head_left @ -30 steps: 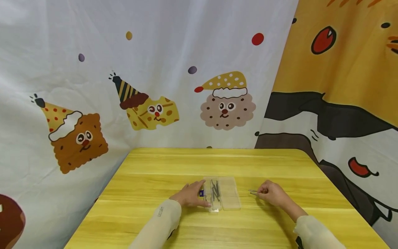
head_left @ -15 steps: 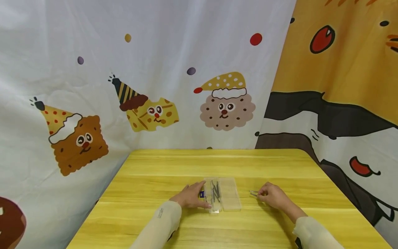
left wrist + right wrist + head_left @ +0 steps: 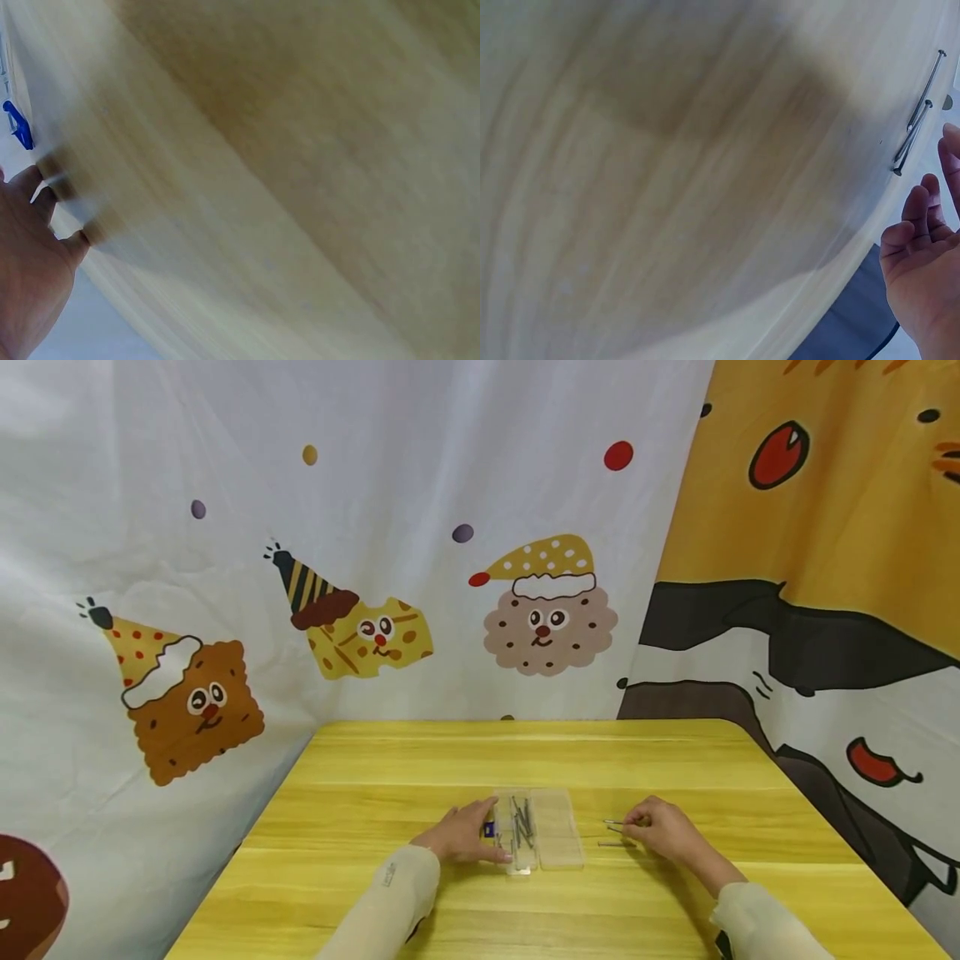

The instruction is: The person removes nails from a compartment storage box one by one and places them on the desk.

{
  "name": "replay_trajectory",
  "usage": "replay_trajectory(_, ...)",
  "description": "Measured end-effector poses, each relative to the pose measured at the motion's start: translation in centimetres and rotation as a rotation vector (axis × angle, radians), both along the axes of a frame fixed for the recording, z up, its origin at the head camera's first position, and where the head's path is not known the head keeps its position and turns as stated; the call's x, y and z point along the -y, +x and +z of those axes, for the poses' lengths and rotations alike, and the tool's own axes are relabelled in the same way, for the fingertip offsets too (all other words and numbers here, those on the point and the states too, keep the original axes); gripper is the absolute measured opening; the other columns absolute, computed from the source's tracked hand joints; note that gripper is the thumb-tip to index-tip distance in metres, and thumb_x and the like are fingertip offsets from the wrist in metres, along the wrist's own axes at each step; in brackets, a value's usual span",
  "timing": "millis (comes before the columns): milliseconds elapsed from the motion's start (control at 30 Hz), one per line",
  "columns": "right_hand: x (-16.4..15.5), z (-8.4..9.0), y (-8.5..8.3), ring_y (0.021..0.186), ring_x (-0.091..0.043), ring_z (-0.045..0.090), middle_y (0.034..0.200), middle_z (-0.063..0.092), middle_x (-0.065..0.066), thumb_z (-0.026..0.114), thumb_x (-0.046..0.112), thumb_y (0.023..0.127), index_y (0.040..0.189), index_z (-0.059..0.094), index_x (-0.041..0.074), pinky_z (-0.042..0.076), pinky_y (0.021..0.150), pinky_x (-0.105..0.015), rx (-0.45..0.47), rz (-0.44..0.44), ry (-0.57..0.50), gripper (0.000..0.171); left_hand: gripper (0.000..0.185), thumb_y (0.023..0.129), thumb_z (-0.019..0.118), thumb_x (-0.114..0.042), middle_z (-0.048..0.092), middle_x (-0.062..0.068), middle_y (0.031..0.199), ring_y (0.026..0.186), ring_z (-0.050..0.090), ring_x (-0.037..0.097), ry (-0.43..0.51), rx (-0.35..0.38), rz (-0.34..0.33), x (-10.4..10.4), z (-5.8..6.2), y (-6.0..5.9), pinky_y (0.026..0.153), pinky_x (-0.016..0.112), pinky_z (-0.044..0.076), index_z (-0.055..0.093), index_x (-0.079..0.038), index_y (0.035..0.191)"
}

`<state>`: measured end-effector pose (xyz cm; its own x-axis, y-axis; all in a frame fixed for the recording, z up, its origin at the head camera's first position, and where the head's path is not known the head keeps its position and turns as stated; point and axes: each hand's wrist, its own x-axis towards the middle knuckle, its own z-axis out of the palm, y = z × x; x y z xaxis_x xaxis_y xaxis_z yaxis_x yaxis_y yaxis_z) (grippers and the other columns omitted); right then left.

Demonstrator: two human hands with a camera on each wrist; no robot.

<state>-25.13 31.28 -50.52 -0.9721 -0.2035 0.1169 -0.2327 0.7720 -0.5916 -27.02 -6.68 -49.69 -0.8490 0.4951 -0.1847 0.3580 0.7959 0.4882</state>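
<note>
My left hand (image 3: 467, 837) rests at the left side of an open clear plastic box (image 3: 557, 835), thumb and fingers spread about its edge. A blue latch (image 3: 19, 126) sits just beyond the fingers in the left wrist view. Several loose steel nails (image 3: 522, 823) lie inside the box's left half. To the right, my right hand (image 3: 663, 828) is low over the table with curled fingers, close to loose nails (image 3: 613, 844). In the right wrist view, three nails (image 3: 925, 88) show apart from the visible fingers, two crossing. The right thumb's grip is hidden.
The yellow wood-grain table (image 3: 450, 752) carries the box between the hands. Behind it and to the left hangs a white curtain (image 3: 420, 460) printed with cartoon figures. An orange printed panel (image 3: 847, 527) hangs at the right.
Another nail now shows on the table just nearer than the right fingertips. Both hands and the box have stayed almost in place, apart from a slight shift of the whole view.
</note>
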Motion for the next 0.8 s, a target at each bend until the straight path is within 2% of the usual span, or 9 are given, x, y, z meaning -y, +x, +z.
replay_trajectory(300,0.4,0.46,0.03,0.074,-0.018,0.049,0.091,0.058,-0.002,0.074,0.02,0.091,0.089,0.075,0.012,0.043,0.061,-0.033,0.018,-0.011,-0.036,0.008,0.111,0.077,0.071,-0.07,0.03,0.009,0.16,0.146,0.029,0.028,-0.016,-0.01,0.013,-0.04,-0.39,-0.12,0.12,0.051,0.013,0.022,-0.016,0.16)
replay_trajectory(600,0.56,0.44,-0.47,0.073,-0.017,0.049,0.094,0.059,-0.002,0.071,0.02,0.093,0.095,0.075,0.013,0.043,0.058,-0.03,0.007,-0.027,-0.037,0.008,0.109,0.078,0.072,-0.067,0.031,0.009,0.16,0.145,0.03,0.028,-0.019,-0.01,0.002,-0.16,0.09,0.17,0.12,0.051,0.014,0.021,-0.015,0.16)
replay_trajectory(800,1.01,0.57,-0.79,0.078,-0.018,0.051,0.101,0.061,-0.005,0.069,0.023,0.095,0.105,0.074,0.009,0.045,0.061,-0.032,0.005,-0.038,-0.055,0.018,0.109,0.079,0.072,-0.066,0.03,0.009,0.16,0.145,0.03,0.028,-0.023,-0.006,0.001,-0.08,0.35,0.29,0.12,0.052,0.014,0.02,-0.014,0.16)
